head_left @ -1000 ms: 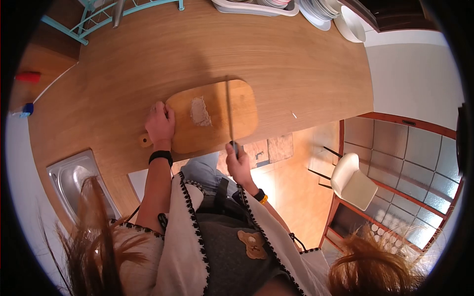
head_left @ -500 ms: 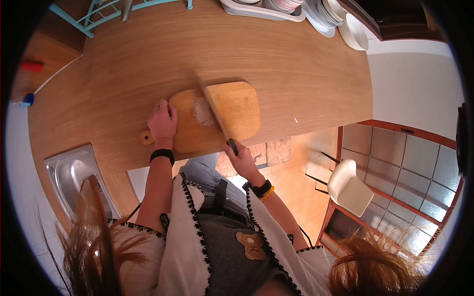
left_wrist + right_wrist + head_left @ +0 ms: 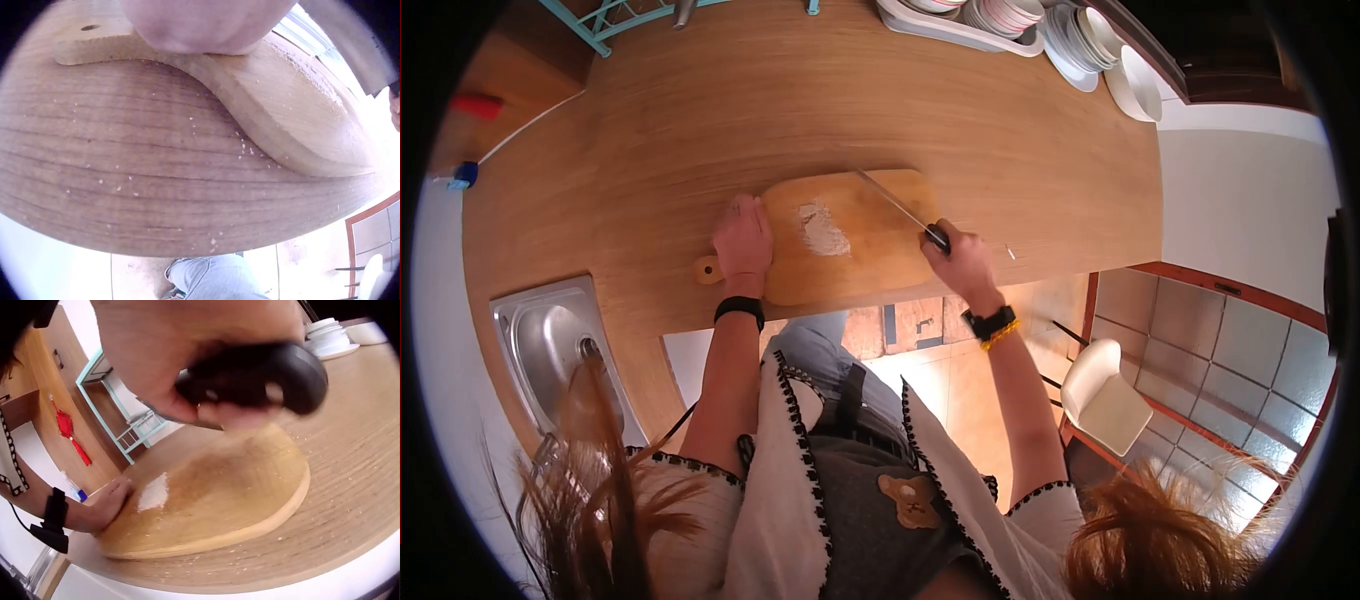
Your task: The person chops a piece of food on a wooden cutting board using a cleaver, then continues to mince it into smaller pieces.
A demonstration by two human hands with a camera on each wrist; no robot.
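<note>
A wooden cutting board (image 3: 880, 260) lies on the counter, bearing a thin, pale patch of finely minced food (image 3: 824, 230) left of its middle. My left hand (image 3: 743, 238) grips the board's left end beside its holed handle (image 3: 707, 269); the left wrist view shows the heel of that hand against the wood. In my right hand (image 3: 966, 268) is a kitchen knife (image 3: 895, 204), held by its black handle (image 3: 256, 378). The blade slants over the right half of the board, apart from the minced food in the head view. In the right wrist view, the knife hand is above the board.
Pale crumbs (image 3: 247, 149) dot the counter (image 3: 730, 110) around the board. Stacked plates (image 3: 1080, 45) and a dish tray (image 3: 960, 35) stand at the back right, a turquoise rack (image 3: 615, 18) at the back left. A metal sink (image 3: 550, 340) lies to the left, a chair (image 3: 1105, 385) to the right.
The knife swept left to the minced food, then my right hand moved right and away from me with it, leaving the food uncovered. My left hand stays at the board's left end.
</note>
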